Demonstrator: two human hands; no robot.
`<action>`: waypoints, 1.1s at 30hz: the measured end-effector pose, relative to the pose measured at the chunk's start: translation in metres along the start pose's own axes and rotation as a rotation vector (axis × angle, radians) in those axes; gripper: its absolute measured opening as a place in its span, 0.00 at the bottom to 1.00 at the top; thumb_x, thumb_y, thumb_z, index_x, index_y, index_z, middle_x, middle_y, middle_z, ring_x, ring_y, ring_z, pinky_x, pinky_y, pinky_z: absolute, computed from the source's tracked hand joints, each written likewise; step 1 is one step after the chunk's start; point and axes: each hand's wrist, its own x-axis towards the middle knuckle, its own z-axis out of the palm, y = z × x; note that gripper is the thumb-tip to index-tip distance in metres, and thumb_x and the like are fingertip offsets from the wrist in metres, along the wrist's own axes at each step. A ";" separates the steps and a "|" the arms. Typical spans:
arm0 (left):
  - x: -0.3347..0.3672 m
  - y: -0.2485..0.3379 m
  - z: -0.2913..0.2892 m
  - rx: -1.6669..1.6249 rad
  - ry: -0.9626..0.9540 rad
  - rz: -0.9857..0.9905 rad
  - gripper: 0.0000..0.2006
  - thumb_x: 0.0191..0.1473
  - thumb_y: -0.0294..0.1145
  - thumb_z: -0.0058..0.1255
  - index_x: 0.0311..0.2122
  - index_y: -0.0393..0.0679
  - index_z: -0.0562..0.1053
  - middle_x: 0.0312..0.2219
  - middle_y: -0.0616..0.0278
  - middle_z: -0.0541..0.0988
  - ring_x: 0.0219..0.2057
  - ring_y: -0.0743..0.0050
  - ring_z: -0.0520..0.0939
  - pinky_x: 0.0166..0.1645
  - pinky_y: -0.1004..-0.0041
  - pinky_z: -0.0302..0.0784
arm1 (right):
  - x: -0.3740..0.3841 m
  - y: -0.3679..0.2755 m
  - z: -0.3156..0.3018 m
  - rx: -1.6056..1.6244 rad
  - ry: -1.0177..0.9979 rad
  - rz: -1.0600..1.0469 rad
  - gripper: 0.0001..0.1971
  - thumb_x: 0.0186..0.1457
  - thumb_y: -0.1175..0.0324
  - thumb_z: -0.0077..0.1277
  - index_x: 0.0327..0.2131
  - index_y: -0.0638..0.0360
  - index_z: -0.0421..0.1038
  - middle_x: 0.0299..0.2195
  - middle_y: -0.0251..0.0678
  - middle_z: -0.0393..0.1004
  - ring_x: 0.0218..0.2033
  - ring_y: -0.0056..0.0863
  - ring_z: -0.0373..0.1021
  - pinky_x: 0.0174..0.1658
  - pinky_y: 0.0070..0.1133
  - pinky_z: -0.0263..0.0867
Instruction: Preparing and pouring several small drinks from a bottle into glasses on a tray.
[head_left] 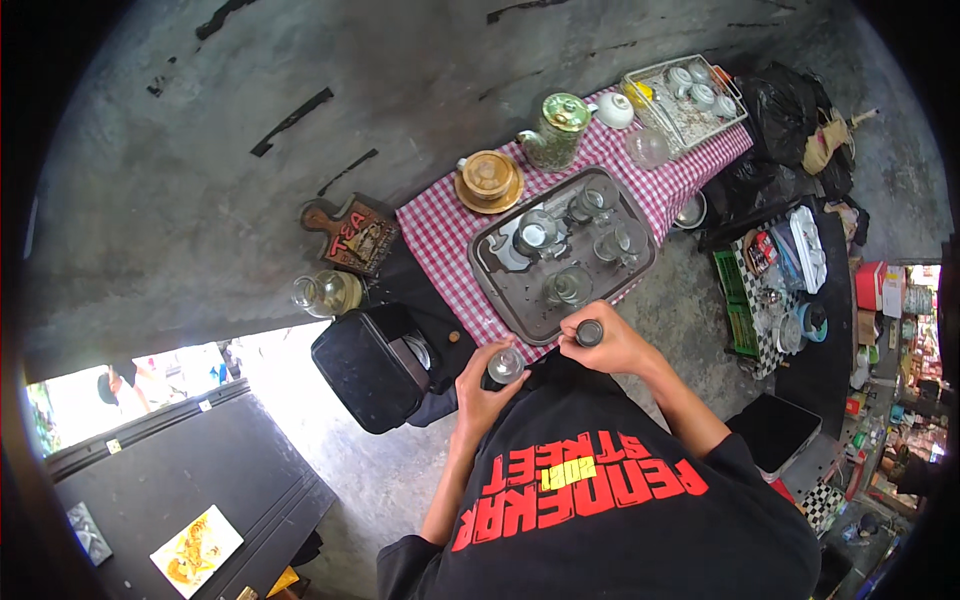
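My left hand (pixel 478 396) is closed around a small clear glass vessel (pixel 506 364), held upright just in front of the table's near edge. To its right, my right hand (pixel 622 346) grips a dark cylinder with a round grey top (pixel 589 333); its exact kind cannot be made out. Directly beyond both hands lies a brown tray (pixel 512 312) with a wet surface. On it stand several clear glass mugs, among them a near one (pixel 570 287) and one with a pale round spot (pixel 537 233).
A red checked cloth (pixel 428 220) covers the table. Behind the tray stand a green teapot (pixel 556 140), a brown cup on a saucer (pixel 489 178) and a white wire rack (pixel 655 80) of cups. At left sit a glass jug (pixel 327 293) and a black bag (pixel 368 368).
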 end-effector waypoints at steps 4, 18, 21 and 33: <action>-0.011 -0.002 -0.009 -0.028 0.025 0.011 0.22 0.39 0.24 0.68 0.43 0.36 0.74 0.41 0.54 0.79 0.44 0.63 0.81 0.49 0.69 0.75 | 0.025 -0.011 0.017 0.031 -0.020 -0.077 0.15 0.44 0.73 0.53 0.15 0.65 0.57 0.11 0.32 0.52 0.17 0.16 0.49 0.20 0.24 0.50; -0.006 -0.018 -0.027 -0.004 0.022 0.007 0.25 0.38 0.26 0.69 0.44 0.36 0.74 0.42 0.53 0.79 0.46 0.65 0.80 0.51 0.69 0.74 | 0.159 -0.033 0.058 0.102 0.155 -0.273 0.15 0.50 0.75 0.51 0.16 0.64 0.57 0.13 0.28 0.54 0.20 0.13 0.50 0.23 0.22 0.51; -0.006 -0.019 -0.027 0.011 0.021 0.014 0.24 0.38 0.26 0.69 0.44 0.36 0.74 0.43 0.53 0.79 0.46 0.65 0.80 0.51 0.69 0.74 | 0.190 -0.025 0.073 0.168 0.238 -0.322 0.15 0.50 0.75 0.51 0.16 0.64 0.57 0.13 0.28 0.54 0.20 0.13 0.50 0.23 0.22 0.52; -0.003 -0.024 -0.024 0.052 -0.004 -0.058 0.25 0.38 0.26 0.69 0.45 0.36 0.74 0.42 0.53 0.79 0.46 0.65 0.80 0.51 0.70 0.74 | 0.258 -0.010 0.116 0.193 0.483 -0.372 0.14 0.53 0.69 0.54 0.20 0.67 0.64 0.14 0.48 0.59 0.16 0.32 0.51 0.22 0.31 0.54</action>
